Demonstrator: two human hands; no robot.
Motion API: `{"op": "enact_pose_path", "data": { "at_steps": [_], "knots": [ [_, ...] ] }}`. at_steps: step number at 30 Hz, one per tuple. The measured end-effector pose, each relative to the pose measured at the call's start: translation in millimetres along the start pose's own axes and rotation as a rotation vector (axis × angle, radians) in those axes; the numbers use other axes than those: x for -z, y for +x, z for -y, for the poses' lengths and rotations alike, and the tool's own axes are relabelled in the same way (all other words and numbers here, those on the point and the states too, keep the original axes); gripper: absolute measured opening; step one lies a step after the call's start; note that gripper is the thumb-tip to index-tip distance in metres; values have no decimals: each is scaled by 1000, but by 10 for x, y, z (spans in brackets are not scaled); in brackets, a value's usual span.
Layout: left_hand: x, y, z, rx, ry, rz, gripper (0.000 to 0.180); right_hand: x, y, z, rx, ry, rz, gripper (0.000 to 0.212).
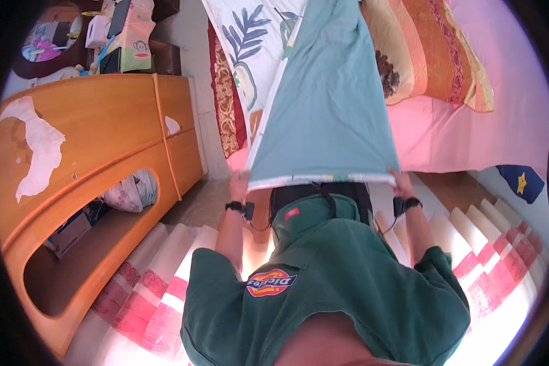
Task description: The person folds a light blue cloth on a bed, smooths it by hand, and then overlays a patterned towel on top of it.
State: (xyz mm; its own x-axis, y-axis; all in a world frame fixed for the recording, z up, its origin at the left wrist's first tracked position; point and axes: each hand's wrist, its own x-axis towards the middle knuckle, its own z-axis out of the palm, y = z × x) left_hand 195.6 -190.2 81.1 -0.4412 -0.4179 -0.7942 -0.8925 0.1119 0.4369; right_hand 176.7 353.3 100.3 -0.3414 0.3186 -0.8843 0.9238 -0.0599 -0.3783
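Both grips closed on the teal sheet (326, 104): my left hand (239, 181) pinches its lower left corner, my right hand (402, 180) the right, and it hangs stretched above the pink bed (470, 131), beside the wooden cabinet (104, 134).

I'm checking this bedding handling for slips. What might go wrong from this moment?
1. The left hand and right hand pinch only the corners of the teal fabric sheet with a white leaf-print side; a corner may slip free.
2. Its far end lies against the striped orange pillow and could drag it.
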Motion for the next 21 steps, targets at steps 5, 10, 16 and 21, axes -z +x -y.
{"op": "enact_pose_path", "data": {
  "at_steps": [5, 10, 16, 21],
  "knots": [
    [-8, 513, -341, -358, -354, 129, 16, -202, 54, 778, 187, 297, 188, 36],
    [124, 292, -985, -225, -466, 201, 19, -116, 65, 982, 277, 250, 139, 38],
    [347, 284, -900, -183, -650, 175, 18, -79, -246, 1087, 400, 114, -3, 31],
    [405, 190, -745, -212, -828, 245, 20, 32, -255, 973, 413, 136, 126, 19]
  ]
}}
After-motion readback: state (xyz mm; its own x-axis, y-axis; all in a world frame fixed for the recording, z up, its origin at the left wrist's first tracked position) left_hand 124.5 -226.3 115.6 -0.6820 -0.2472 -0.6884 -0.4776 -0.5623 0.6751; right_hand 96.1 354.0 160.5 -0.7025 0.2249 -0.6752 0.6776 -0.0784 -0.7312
